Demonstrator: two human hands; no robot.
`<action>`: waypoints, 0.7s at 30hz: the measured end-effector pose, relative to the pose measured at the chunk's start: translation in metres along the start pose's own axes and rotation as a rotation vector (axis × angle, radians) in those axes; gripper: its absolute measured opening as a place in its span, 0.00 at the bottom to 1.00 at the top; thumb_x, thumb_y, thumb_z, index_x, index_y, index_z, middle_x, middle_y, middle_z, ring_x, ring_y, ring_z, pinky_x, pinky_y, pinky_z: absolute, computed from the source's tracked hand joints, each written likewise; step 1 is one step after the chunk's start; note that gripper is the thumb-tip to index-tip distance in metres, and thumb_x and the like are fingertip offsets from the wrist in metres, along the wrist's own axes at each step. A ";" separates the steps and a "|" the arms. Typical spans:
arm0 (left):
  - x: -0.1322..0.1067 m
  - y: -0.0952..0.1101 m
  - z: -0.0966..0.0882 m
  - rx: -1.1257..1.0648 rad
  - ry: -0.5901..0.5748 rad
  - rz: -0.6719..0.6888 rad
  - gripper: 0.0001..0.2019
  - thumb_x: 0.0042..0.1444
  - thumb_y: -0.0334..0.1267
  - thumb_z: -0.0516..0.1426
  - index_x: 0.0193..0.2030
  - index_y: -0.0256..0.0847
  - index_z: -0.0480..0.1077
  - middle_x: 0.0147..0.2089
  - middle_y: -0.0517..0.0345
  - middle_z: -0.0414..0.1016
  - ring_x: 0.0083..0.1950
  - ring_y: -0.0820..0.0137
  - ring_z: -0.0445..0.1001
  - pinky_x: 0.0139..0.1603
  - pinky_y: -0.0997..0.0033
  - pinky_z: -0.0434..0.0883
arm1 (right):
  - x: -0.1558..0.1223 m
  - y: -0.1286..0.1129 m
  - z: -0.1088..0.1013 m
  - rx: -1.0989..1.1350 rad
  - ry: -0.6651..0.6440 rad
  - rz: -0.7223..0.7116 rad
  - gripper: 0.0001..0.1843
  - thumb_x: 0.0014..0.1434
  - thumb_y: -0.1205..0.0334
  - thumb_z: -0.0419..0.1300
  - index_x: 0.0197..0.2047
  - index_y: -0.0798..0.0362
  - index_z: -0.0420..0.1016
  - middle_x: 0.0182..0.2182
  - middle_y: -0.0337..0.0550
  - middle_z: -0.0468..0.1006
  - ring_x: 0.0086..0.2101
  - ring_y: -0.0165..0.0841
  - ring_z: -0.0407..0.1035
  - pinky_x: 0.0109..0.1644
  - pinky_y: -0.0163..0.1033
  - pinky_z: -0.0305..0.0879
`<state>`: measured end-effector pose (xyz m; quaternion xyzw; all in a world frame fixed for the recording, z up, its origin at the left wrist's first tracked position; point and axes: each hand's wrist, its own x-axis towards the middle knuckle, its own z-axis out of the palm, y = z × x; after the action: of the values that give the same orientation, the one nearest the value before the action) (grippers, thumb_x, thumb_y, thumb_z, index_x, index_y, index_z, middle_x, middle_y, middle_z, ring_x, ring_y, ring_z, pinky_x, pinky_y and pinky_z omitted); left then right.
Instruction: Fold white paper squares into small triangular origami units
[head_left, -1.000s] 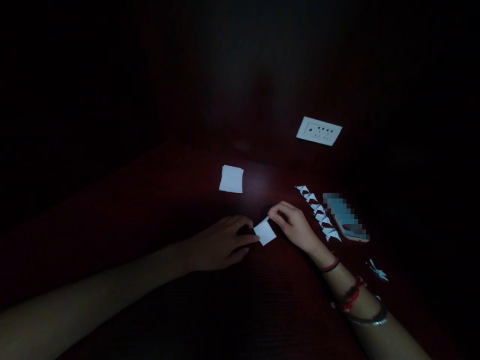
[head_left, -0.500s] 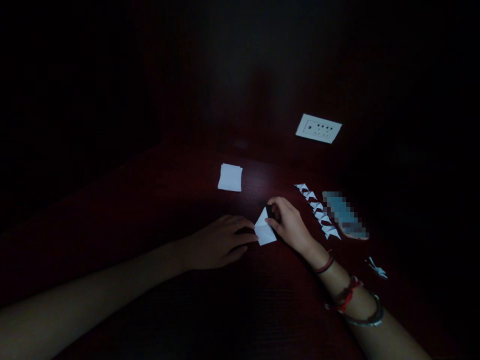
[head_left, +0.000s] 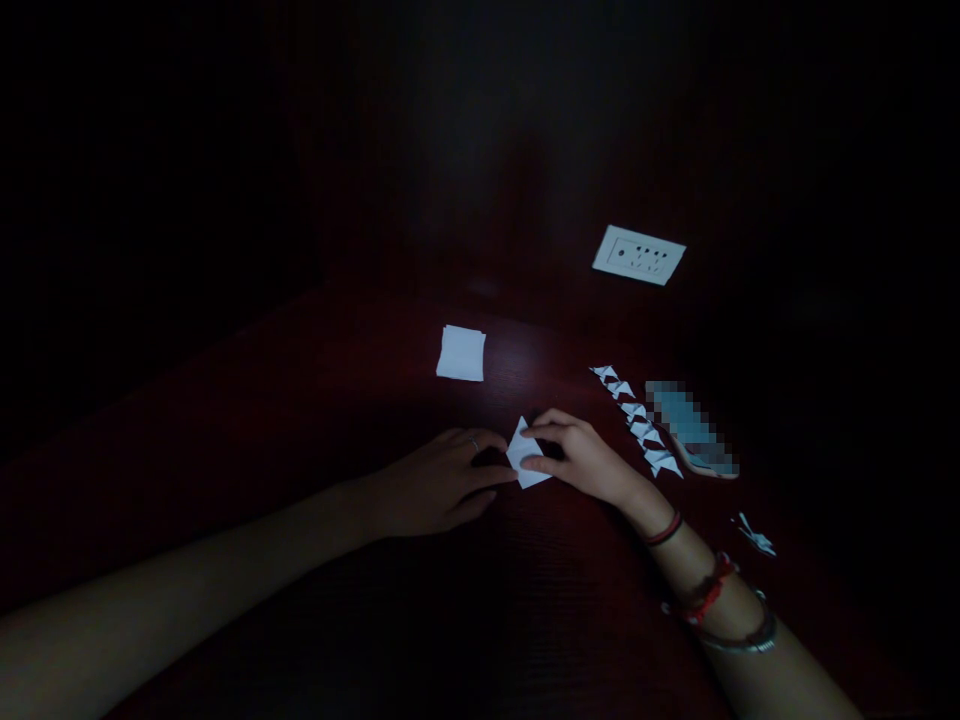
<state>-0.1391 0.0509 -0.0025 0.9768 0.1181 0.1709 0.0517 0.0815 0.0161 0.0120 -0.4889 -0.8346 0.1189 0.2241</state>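
Observation:
A small white sheet of folded paper [head_left: 529,470] lies on the dark red table between my two hands, its top drawn to a point. My left hand [head_left: 439,482], with a ring on one finger, holds the paper's left edge with its fingertips. From the right, my right hand [head_left: 585,455] grips the paper, thumb and forefinger pressed on its face and right side. Part of the sheet is hidden under those fingers. Bracelets circle the right wrist.
Beyond my hands lies a stack of white square papers [head_left: 461,354]. A row of folded white paper pieces [head_left: 636,420] runs beside a phone-shaped object with a blurred face [head_left: 690,425]. A small pale crumpled item [head_left: 756,538] sits farther right. A power socket [head_left: 639,255] is on the wall.
My right hand has moved its fingers from the paper's upper tip down onto its face and right side. The paper's right side now looks folded inward. The left hand has stayed put.

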 end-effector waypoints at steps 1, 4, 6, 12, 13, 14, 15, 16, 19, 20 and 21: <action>0.000 0.000 0.000 0.001 -0.002 0.001 0.17 0.55 0.35 0.49 0.52 0.47 0.60 0.54 0.52 0.55 0.52 0.63 0.58 0.51 0.58 0.58 | 0.000 0.000 0.000 -0.008 -0.003 -0.002 0.17 0.51 0.57 0.57 0.45 0.53 0.70 0.38 0.45 0.69 0.39 0.32 0.64 0.45 0.39 0.61; 0.000 0.001 0.000 -0.002 -0.003 -0.004 0.17 0.55 0.34 0.50 0.52 0.46 0.60 0.54 0.51 0.55 0.52 0.63 0.58 0.51 0.59 0.58 | -0.001 0.000 -0.001 -0.045 -0.011 -0.005 0.15 0.53 0.60 0.55 0.45 0.53 0.70 0.38 0.45 0.69 0.40 0.33 0.64 0.46 0.39 0.61; 0.000 0.001 0.000 -0.006 0.012 -0.010 0.16 0.55 0.34 0.50 0.51 0.46 0.61 0.55 0.52 0.55 0.53 0.62 0.57 0.52 0.59 0.57 | -0.001 -0.001 -0.001 -0.074 -0.010 0.000 0.14 0.54 0.62 0.55 0.45 0.53 0.70 0.38 0.45 0.69 0.40 0.33 0.64 0.45 0.40 0.61; 0.000 0.001 0.000 -0.001 -0.022 -0.001 0.16 0.56 0.35 0.49 0.52 0.46 0.60 0.58 0.52 0.52 0.55 0.61 0.55 0.52 0.57 0.56 | -0.002 -0.004 -0.001 -0.098 -0.010 -0.013 0.16 0.55 0.64 0.53 0.48 0.52 0.66 0.38 0.45 0.68 0.41 0.34 0.63 0.46 0.42 0.61; 0.000 0.001 -0.001 0.002 -0.030 0.000 0.16 0.56 0.35 0.49 0.52 0.46 0.60 0.58 0.52 0.52 0.56 0.61 0.55 0.53 0.57 0.56 | -0.002 -0.004 0.000 -0.099 -0.014 -0.016 0.17 0.55 0.64 0.53 0.50 0.51 0.65 0.39 0.45 0.68 0.41 0.34 0.63 0.46 0.42 0.61; 0.000 0.001 -0.001 0.004 -0.034 -0.001 0.16 0.56 0.35 0.48 0.52 0.46 0.60 0.58 0.52 0.52 0.56 0.61 0.54 0.53 0.57 0.56 | -0.002 -0.004 0.000 -0.103 -0.018 -0.017 0.19 0.55 0.64 0.53 0.51 0.51 0.63 0.39 0.45 0.67 0.41 0.34 0.62 0.47 0.42 0.61; 0.000 0.001 -0.001 0.005 -0.038 -0.004 0.16 0.56 0.35 0.48 0.52 0.46 0.60 0.58 0.52 0.52 0.56 0.61 0.54 0.53 0.57 0.56 | -0.002 -0.004 0.000 -0.107 -0.023 -0.015 0.20 0.55 0.64 0.52 0.52 0.51 0.62 0.39 0.45 0.66 0.41 0.34 0.62 0.47 0.42 0.61; 0.000 0.001 -0.002 0.004 -0.041 -0.006 0.16 0.56 0.35 0.48 0.52 0.46 0.60 0.58 0.52 0.52 0.56 0.62 0.54 0.53 0.57 0.56 | -0.002 -0.003 0.001 -0.110 -0.027 -0.013 0.21 0.56 0.64 0.52 0.53 0.51 0.60 0.40 0.45 0.66 0.41 0.34 0.62 0.47 0.42 0.61; 0.000 0.002 -0.002 0.006 -0.038 -0.009 0.16 0.56 0.35 0.48 0.52 0.46 0.60 0.59 0.52 0.51 0.56 0.62 0.54 0.54 0.57 0.55 | -0.003 -0.003 0.001 -0.105 -0.038 -0.007 0.21 0.56 0.64 0.51 0.55 0.50 0.58 0.39 0.45 0.64 0.40 0.33 0.62 0.46 0.41 0.62; 0.001 0.002 -0.002 0.007 -0.041 -0.009 0.16 0.56 0.35 0.48 0.52 0.46 0.60 0.59 0.52 0.51 0.57 0.62 0.53 0.54 0.57 0.55 | -0.003 -0.003 0.001 -0.101 -0.038 -0.006 0.21 0.57 0.64 0.50 0.55 0.50 0.58 0.39 0.45 0.64 0.40 0.32 0.62 0.46 0.41 0.62; 0.001 0.002 -0.002 0.008 -0.043 -0.010 0.16 0.56 0.35 0.48 0.52 0.45 0.60 0.59 0.52 0.51 0.57 0.62 0.53 0.54 0.57 0.55 | -0.003 -0.003 0.001 -0.098 -0.040 -0.005 0.21 0.57 0.64 0.50 0.54 0.50 0.58 0.39 0.44 0.64 0.39 0.32 0.62 0.45 0.40 0.62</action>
<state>-0.1385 0.0495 -0.0003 0.9799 0.1223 0.1491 0.0513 0.0801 0.0124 0.0115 -0.4947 -0.8450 0.0871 0.1836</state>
